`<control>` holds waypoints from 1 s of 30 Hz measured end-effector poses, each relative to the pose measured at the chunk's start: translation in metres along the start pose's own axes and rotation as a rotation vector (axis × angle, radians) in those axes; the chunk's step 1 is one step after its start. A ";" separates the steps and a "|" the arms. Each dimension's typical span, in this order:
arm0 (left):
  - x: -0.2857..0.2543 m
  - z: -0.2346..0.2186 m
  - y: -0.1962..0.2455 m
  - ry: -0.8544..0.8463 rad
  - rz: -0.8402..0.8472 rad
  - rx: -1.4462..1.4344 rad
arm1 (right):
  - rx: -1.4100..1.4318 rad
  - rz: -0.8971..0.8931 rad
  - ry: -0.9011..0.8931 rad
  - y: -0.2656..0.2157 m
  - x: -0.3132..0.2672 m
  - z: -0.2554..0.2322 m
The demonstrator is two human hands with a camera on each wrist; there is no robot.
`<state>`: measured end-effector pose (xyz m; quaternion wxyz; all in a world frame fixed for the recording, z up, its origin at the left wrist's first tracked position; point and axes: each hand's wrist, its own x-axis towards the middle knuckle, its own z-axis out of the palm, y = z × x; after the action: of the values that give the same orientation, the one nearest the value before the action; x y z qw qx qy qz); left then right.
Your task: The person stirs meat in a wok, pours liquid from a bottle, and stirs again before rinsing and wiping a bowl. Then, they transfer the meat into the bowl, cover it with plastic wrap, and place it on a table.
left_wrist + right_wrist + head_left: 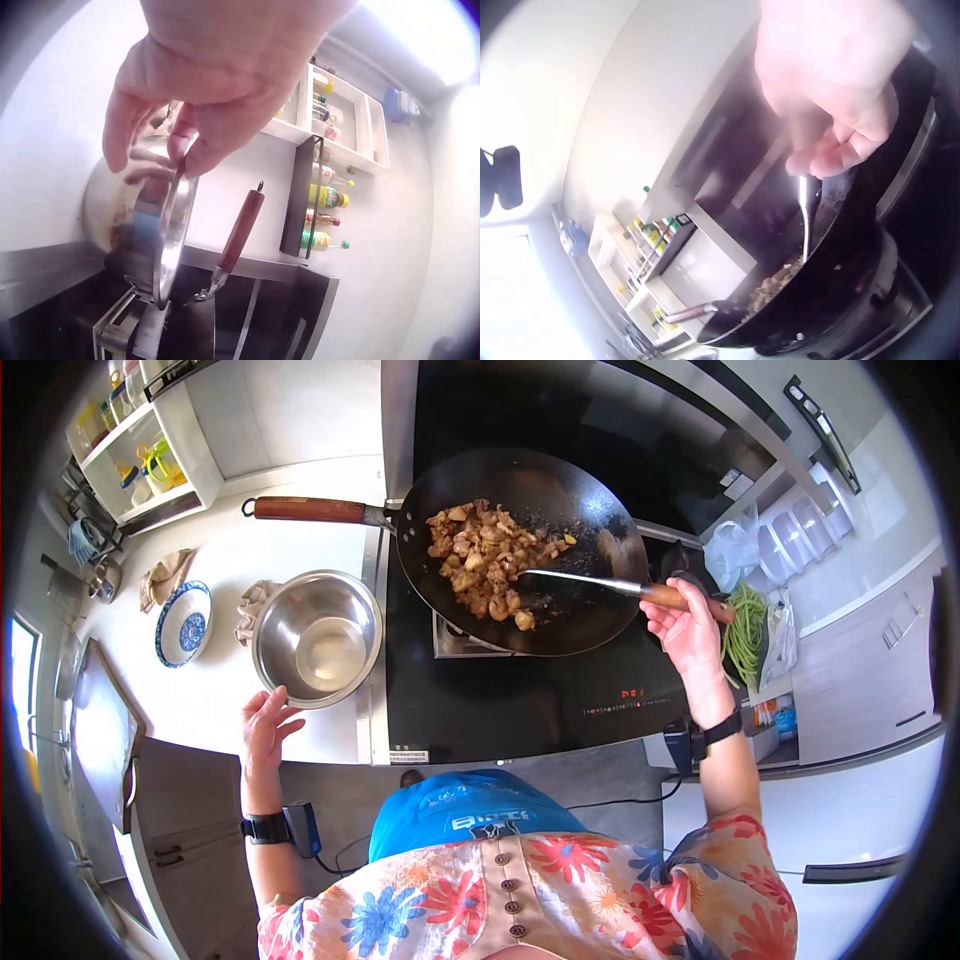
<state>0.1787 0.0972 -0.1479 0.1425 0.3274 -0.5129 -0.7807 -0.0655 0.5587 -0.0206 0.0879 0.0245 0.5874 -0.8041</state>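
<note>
In the head view, my right hand grips the wooden handle of a spatula with a metal shaft. Its far end meets a heap of browned, chopped meat in the left half of a dark wok. The right wrist view shows fingers wrapped about that handle, the shaft slanting down into the wok. On the counter to the left, my left hand pinches the near rim of a stainless steel bowl. In the left wrist view the bowl is tipped on edge, with thumb and fingers at its rim.
The wok's wooden handle reaches left over the counter. A blue-patterned bowl and crumpled cloths lie beyond the steel bowl. Green beans and a plastic bag sit right of the black cooktop. A cutting board leans at far left.
</note>
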 end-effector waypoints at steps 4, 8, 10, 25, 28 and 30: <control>-0.002 0.008 0.017 -0.039 0.011 -0.103 | 0.064 -0.065 0.026 0.011 -0.022 0.002; -0.016 0.006 0.041 -0.052 0.028 -0.055 | 0.092 -0.122 0.044 0.010 -0.034 -0.002; -0.026 0.004 0.059 -0.115 0.069 -0.013 | 0.101 -0.125 0.042 0.008 -0.037 -0.006; -0.014 0.127 0.193 -0.320 0.216 0.448 | 0.083 -0.272 0.025 -0.045 -0.036 -0.020; -0.006 0.162 0.199 -0.377 0.208 0.557 | 0.057 -0.322 -0.012 -0.074 -0.034 -0.013; 0.009 0.183 0.196 -0.363 0.162 0.610 | 0.046 -0.343 -0.032 -0.092 -0.037 -0.002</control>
<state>0.0297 0.1364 0.0712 0.0062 0.1693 -0.7634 -0.6233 -0.0446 0.5917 0.0704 -0.0419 -0.0866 0.5628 -0.8210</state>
